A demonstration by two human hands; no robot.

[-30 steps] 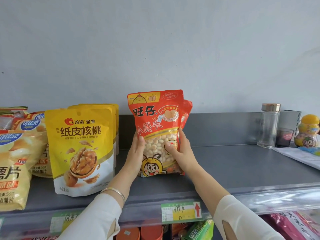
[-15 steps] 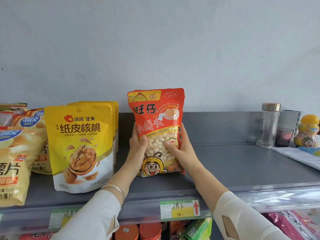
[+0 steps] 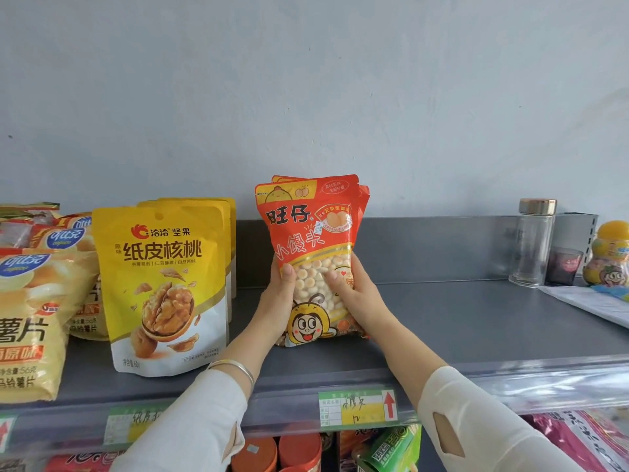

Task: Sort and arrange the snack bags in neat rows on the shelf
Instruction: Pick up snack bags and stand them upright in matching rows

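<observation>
The left hand (image 3: 277, 301) and right hand (image 3: 357, 298) hold the red bags (image 3: 313, 233) upright on the shelf (image 3: 459, 321), fingers (image 3: 288, 274) curled round both sides, thumbs on the front. The rear bags poke out askew above the right fingers. Released so, the stack could fan out or tip onto the walnut bags (image 3: 163, 287) left of the fingers.

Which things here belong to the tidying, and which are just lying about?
Job: red biscuit bags in left hand and right hand; yellow walnut bags; pale potato-chip bags; grey metal shelf.
Idle: clear gold-lidded glass jar; yellow-capped cartoon bottle.
</observation>
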